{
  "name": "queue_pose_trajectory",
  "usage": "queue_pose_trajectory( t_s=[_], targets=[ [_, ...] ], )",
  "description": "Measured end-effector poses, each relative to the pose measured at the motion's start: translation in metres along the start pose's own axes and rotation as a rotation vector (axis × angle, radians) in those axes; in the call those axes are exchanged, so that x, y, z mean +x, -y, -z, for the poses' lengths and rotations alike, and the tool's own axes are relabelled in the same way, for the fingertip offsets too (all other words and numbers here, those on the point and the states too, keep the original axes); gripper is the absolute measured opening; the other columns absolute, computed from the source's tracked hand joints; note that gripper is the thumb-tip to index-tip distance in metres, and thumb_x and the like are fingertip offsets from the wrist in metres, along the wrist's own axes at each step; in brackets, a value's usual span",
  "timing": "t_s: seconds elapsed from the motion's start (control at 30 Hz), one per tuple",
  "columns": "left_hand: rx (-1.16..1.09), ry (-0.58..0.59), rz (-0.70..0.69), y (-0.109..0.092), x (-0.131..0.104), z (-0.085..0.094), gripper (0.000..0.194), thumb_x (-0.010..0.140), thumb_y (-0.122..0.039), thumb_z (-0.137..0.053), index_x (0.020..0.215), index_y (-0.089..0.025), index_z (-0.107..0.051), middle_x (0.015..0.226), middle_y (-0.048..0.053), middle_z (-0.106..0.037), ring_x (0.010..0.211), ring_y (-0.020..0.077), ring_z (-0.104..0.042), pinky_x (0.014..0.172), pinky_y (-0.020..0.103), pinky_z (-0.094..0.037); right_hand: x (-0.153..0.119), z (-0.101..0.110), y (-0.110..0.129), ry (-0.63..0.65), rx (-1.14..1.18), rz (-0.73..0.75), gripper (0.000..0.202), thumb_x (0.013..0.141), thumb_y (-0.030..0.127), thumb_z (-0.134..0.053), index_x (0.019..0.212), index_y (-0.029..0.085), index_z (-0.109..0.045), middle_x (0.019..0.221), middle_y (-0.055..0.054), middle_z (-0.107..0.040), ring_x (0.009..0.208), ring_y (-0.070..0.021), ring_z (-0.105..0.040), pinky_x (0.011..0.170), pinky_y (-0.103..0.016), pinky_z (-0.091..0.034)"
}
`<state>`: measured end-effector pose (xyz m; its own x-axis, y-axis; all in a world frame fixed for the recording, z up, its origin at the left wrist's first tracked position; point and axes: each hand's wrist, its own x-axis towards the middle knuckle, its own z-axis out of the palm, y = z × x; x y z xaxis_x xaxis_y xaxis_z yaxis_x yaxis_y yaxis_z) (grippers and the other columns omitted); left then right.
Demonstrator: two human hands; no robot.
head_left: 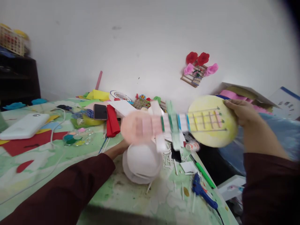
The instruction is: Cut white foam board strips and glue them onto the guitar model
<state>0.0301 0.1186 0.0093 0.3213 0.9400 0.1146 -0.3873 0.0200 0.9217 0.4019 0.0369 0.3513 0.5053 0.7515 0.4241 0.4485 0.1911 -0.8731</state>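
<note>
A long paper craft is held up over the table: a yellow disc [206,139] on the right, a pink disc [128,126] on the left, and a ladder of coloured sticks and strips between them. My right hand [239,111] pinches the yellow disc's outer edge, thumb in front. My left hand [120,147] reaches behind the pink disc, which hides its fingers; whether it grips the craft does not show. The craft's left part is blurred. White round paper pieces [142,161] are below the pink disc.
On the right lie a blue glue gun [203,192], a green pen-like tool [202,171] and scattered white sticks [168,157]. To the left are a phone [100,112], red rolled material [112,122] and a white power bank [25,126] with its cable. Paper flowers [198,64] hang on the wall.
</note>
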Motion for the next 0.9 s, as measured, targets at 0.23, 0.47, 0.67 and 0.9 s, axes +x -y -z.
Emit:
queue_pose_trajectory(
  t_s=[0.23, 0.47, 0.67, 0.9],
  targets=[
    [0.039, -0.127, -0.187, -0.002, 0.009, 0.001, 0.064, 0.066, -0.055, -0.07, 0.115, -0.015, -0.063, 0.125, 0.012, -0.06, 0.116, 0.0299, -0.052, 0.096, 0.037, -0.039, -0.077, -0.109, -0.098, -0.083, 0.462, -0.228, 0.027, 0.091, 0.01, -0.035, 0.09, 0.012, -0.062, 0.078, -0.008, -0.07, 0.078, -0.0147, -0.066, 0.074, -0.03, -0.055],
    [0.092, -0.191, -0.254, 0.001, 0.01, 0.005, 0.061, 0.067, -0.057, -0.067, 0.108, -0.012, -0.064, 0.117, 0.012, -0.064, 0.111, 0.0294, -0.054, 0.092, 0.037, -0.042, -0.178, -0.205, -0.171, -0.014, 0.96, -0.276, 0.014, 0.078, 0.012, -0.057, 0.087, 0.022, -0.059, 0.085, 0.001, -0.07, 0.086, -0.0114, -0.066, 0.081, -0.028, -0.054],
    [-0.129, -0.206, -0.134, -0.003, 0.005, 0.004, 0.044, 0.059, -0.039, -0.075, 0.094, -0.013, -0.069, 0.101, 0.011, -0.071, 0.1, 0.0313, -0.06, 0.084, 0.038, -0.047, -0.204, -0.223, -0.187, 0.153, 0.861, -0.321, 0.026, 0.064, 0.026, -0.074, 0.084, 0.02, -0.058, 0.081, 0.001, -0.069, 0.075, -0.013, -0.066, 0.07, -0.027, -0.055],
    [-0.264, -0.271, -0.069, 0.0, 0.012, 0.008, 0.033, 0.061, -0.038, -0.067, 0.083, -0.014, -0.068, 0.085, 0.009, -0.073, 0.086, 0.0323, -0.065, 0.073, 0.04, -0.05, -0.211, -0.213, -0.203, 0.177, 0.693, -0.359, 0.035, 0.056, 0.036, -0.078, 0.081, 0.018, -0.061, 0.082, -0.001, -0.07, 0.075, -0.0142, -0.064, 0.066, -0.027, -0.054]
  ],
)
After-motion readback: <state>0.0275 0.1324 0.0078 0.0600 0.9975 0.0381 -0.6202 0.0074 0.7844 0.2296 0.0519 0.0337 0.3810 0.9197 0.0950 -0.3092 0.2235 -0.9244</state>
